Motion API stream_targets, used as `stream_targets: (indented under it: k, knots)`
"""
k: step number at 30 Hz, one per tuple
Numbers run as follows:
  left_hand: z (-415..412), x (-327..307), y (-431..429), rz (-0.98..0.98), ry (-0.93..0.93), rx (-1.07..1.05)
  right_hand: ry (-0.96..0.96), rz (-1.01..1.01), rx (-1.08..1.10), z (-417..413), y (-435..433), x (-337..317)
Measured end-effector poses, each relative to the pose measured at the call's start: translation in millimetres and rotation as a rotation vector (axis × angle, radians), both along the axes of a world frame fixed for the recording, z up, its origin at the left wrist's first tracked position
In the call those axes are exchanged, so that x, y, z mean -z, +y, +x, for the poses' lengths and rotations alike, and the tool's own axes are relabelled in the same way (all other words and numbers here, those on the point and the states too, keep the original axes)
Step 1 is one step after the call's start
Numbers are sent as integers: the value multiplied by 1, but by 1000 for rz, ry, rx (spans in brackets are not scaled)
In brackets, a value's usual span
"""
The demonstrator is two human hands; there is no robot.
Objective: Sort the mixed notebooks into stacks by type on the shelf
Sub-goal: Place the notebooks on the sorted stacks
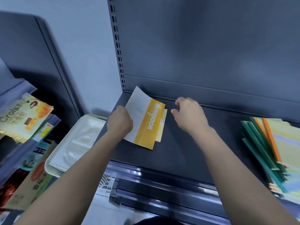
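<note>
Shelf: a dark grey metal shelf (pixel 186 151) with a plain back panel, seen from above at its front edge.

Mixed stack: at the right end of the shelf lies an untidy pile of notebooks (pixel 267 143) with green and orange spines, fanned out and not squared.

White trays: left of the shelf, lower down, there is a pile of white moulded trays (pixel 76 143).

Snack packets: further to the left lie some printed food packets (pixel 21 114) (one is yellow with a croissant picture).

Yellow-banded notebook: a white notebook with a broad yellow band (pixel 149 124) is at the left part of the shelf, near the back corner; its far end curls up a little.

Pale notebook: a pale yellow notebook (pixel 164 116) lies flat under it, only its right edge is showing.

Left hand: the left hand (pixel 120 122) grips the left edge of the yellow-banded notebook, fingers curled around it.

Right hand: the right hand (pixel 190 114) hovers just right of that notebook with loosely bent fingers, holding nothing and apart from it.
</note>
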State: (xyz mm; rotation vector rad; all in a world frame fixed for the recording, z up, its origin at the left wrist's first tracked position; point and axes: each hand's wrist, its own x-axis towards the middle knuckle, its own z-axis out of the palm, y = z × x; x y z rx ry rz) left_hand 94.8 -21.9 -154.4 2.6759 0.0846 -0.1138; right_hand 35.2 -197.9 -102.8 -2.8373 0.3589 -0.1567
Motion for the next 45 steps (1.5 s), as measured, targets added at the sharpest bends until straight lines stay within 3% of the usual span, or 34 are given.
stream_targets:
  k: [4,8,16,22,30,35,40,45]
  knots:
    - [5,-7,32,-24,-84,-84,101,68,58,14,21,24]
    - [0,-15,60,-208,-99,-159,196,170,167,30,43,46]
    - [-3,-24,95,-259,-143,-110,316,287,505,63,79,58]
    - [-1,-26,101,-319,-119,-75,319,407,585,69,72,65]
    - [2,-39,79,-496,-130,3,-104,690,552,48,56,52]
    - [-5,-46,38,-588,-184,89,-347,582,442,10,32,11]
    - [-33,-61,-7,-698,-203,174,-518,433,488,-35,0,-22]
    - [-67,-73,-57,-756,-219,255,-633,407,487,-90,-42,-43]
